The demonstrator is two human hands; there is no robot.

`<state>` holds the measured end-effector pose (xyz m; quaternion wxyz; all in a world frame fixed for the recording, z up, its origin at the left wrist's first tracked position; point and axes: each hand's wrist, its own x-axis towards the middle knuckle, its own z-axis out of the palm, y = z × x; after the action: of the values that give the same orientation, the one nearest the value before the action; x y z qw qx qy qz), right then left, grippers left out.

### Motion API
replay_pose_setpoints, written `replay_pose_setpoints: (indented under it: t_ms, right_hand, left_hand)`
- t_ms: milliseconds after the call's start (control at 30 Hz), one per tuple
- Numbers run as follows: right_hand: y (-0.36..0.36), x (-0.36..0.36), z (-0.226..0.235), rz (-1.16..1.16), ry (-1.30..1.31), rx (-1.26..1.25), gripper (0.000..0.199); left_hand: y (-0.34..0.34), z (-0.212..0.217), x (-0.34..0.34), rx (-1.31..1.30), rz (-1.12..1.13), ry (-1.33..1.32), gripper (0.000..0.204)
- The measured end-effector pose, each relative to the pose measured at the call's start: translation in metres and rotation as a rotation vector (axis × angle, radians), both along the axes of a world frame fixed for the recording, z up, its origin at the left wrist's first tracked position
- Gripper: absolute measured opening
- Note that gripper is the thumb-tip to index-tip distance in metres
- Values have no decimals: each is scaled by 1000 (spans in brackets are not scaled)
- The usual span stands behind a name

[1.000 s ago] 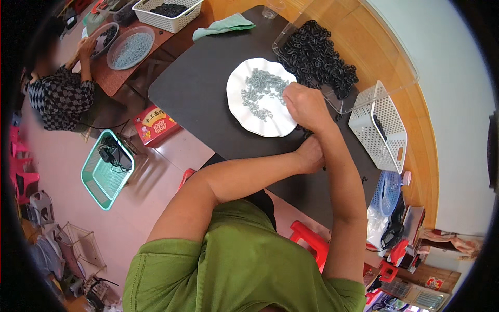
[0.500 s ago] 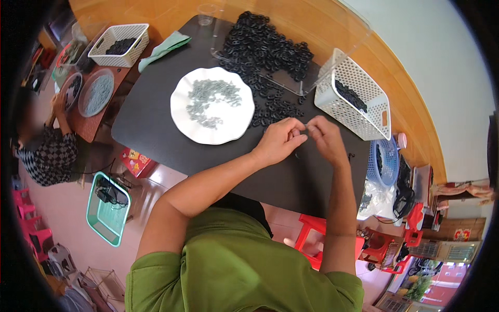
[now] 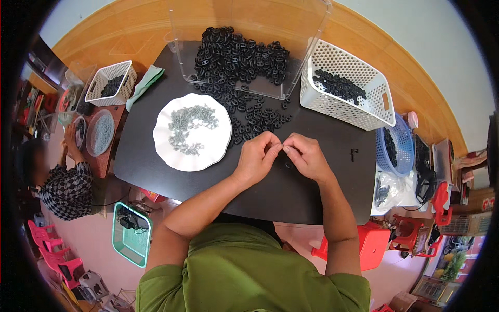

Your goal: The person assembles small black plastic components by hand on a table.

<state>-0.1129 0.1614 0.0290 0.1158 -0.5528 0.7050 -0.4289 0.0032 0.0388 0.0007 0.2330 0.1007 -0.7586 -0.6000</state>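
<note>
My left hand (image 3: 257, 157) and my right hand (image 3: 310, 158) meet fingertip to fingertip above the dark table. Both are closed in a pinch; whatever lies between the fingertips is too small to make out. A small dark ring (image 3: 289, 164) shows just below them. To the left is a white scalloped plate (image 3: 163, 148) bearing many thin grey translucent pieces (image 3: 191, 118). Beyond my hands, many black oval links (image 3: 262, 118) spread over the table. They spill from a heap (image 3: 241, 60) at the open side of a clear plastic box (image 3: 304, 62).
A white perforated basket (image 3: 343, 112) of black parts stands at the right, near a blue basket (image 3: 401, 148). Small black pieces (image 3: 354, 154) lie near the table's right side. A green cloth (image 3: 146, 83) rests at the far left corner. Another person (image 3: 65, 187) works at a side table.
The whole view has shifted and tilted. My hands stay pinched together, with the fingertips still meeting and the wrists turned slightly.
</note>
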Motion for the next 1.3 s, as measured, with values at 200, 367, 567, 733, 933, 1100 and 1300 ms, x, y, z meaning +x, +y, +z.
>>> replay_pose_setpoints:
  t_ms: [200, 367, 567, 733, 933, 1100, 1300]
  right_hand:
    - [-23, -22, -4, -219, 145, -66, 4]
    - [-58, -46, -18, -357, 398, 125, 7]
    - [-69, -48, -25, -336, 424, 297, 9]
    - [-64, -47, -21, -344, 369, 239, 10]
    - [-32, -27, 1, -191, -578, -53, 5]
    - [-13, -14, 2, -140, -782, -186, 12]
    - [-5, -9, -1, -96, -1131, -300, 11]
  left_hand:
    - [-11, -2, -3, 275, 124, 18, 6]
    - [-15, -4, -6, 303, 138, 16, 5]
    - [-16, -3, -6, 314, 117, 43, 3]
    - [-16, -2, -4, 279, 95, 11, 5]
    - [-18, 1, -4, 566, -12, 13, 7]
    - [-18, 4, -3, 733, -205, 15, 8]
    - [-19, 2, -5, 780, -223, 26, 8]
